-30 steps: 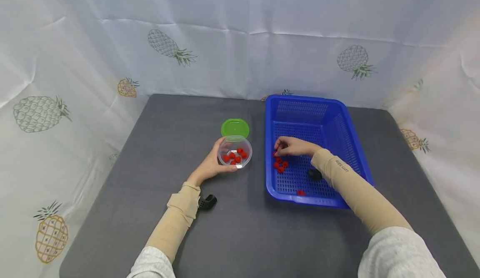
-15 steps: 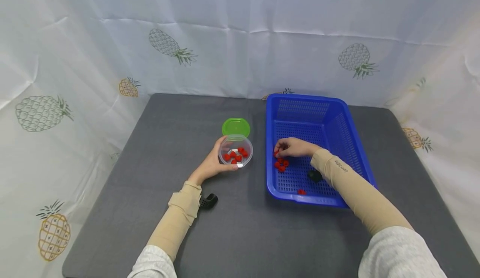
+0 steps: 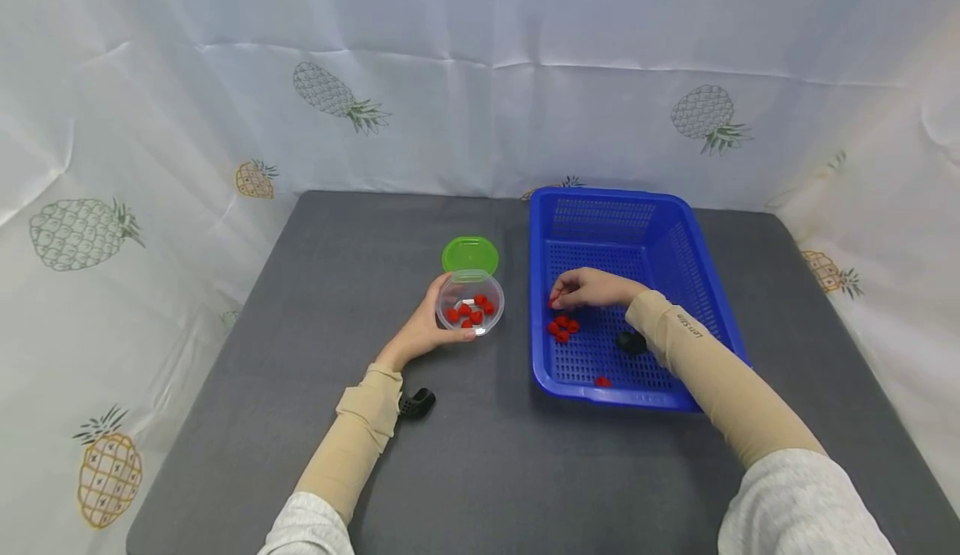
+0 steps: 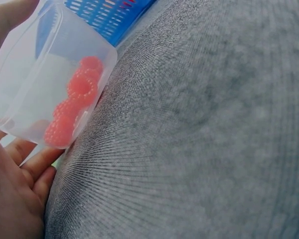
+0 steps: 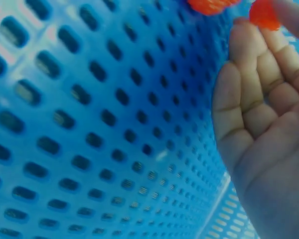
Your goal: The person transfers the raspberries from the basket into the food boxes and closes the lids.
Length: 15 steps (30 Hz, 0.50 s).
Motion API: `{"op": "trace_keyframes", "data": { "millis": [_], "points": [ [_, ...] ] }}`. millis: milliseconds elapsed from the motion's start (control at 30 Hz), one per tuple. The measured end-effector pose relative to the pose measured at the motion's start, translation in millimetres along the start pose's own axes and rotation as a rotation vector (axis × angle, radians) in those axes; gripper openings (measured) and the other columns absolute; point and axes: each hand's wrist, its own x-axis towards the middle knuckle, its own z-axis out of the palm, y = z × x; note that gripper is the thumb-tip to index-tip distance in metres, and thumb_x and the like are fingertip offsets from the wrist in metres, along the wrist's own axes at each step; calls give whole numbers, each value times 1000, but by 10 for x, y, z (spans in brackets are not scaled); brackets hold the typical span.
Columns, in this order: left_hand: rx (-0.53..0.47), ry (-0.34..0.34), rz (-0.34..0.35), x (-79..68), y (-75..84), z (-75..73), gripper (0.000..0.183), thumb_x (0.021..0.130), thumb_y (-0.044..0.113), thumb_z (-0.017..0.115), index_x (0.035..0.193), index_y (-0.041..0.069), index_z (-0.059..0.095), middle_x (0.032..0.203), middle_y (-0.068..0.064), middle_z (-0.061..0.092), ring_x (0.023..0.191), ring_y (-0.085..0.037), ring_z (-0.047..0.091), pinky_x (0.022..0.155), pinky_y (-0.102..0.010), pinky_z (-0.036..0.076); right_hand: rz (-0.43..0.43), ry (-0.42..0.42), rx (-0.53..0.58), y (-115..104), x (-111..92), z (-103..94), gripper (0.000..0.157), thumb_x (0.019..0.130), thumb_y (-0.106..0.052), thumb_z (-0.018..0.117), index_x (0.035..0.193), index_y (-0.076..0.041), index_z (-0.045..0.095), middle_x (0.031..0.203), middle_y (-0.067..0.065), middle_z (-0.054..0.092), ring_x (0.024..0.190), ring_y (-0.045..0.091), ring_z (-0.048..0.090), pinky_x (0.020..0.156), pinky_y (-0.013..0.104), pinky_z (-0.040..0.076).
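Observation:
On the left, my left hand [image 3: 418, 334] grips a clear plastic container [image 3: 471, 286], thumb on the near side and fingers round the far side. Several red raspberries [image 4: 79, 89] lie on its bottom. My right hand [image 3: 594, 287] is inside the blue basket [image 3: 537, 351], by its left wall. Between thumb and fingertips it pinches one raspberry [image 5: 264, 14], plain in the right wrist view. Just below that hand, several more raspberries [image 3: 562, 331] sit clustered on the basket floor. Another bit of red fruit [image 3: 602, 382] lies near the basket's front wall.
Behind the container a green lid [image 3: 470, 254] lies flat on the grey table [image 3: 480, 472]. A black object [image 3: 417, 403], partly hidden, shows beside the left wrist. Another dark object [image 3: 631, 342] is under the right wrist. A pineapple-print curtain [image 3: 480, 122] hangs behind the table.
My right hand has risen slightly from the basket floor with a raspberry pinched in its fingertips. The left hand and container have stayed in place.

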Motion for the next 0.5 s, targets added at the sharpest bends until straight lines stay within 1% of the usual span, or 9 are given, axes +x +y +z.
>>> {"op": "trace_keyframes", "data": {
  "millis": [133, 233, 367, 500],
  "points": [
    [4, -3, -9, -4, 13, 5, 98, 75, 17, 77, 148, 12, 12, 146, -15, 35, 130, -33, 36, 110, -52, 27, 3, 29, 64, -20, -49, -57, 33, 87, -26, 64, 113, -6, 63, 103, 5, 66, 92, 15, 60, 85, 33, 49],
    [5, 1, -9, -3, 34, 5, 97, 75, 16, 77, 148, 12, 12, 147, -16, 34, 130, -34, 36, 110, -52, 27, 4, 53, 85, -54, -94, -104, 37, 87, -26, 64, 119, -7, 62, 113, 6, 66, 101, 17, 61, 93, 40, 47],
    [13, 2, -12, -5, 54, 4, 98, 75, 16, 77, 148, 12, 12, 147, -16, 35, 131, -34, 36, 110, -52, 27, -3, 57, 111, -85, -143, -140, 35, 89, -26, 62, 118, -7, 62, 117, 8, 64, 107, 21, 60, 95, 42, 46],
    [17, 0, -18, -9, 49, 5, 98, 75, 16, 77, 148, 12, 12, 147, -15, 35, 131, -33, 36, 110, -51, 27, -44, 53, 181, -89, -178, -154, 33, 91, -23, 60, 116, -3, 60, 118, 17, 62, 109, 31, 59, 95, 46, 46]
  ]
}}
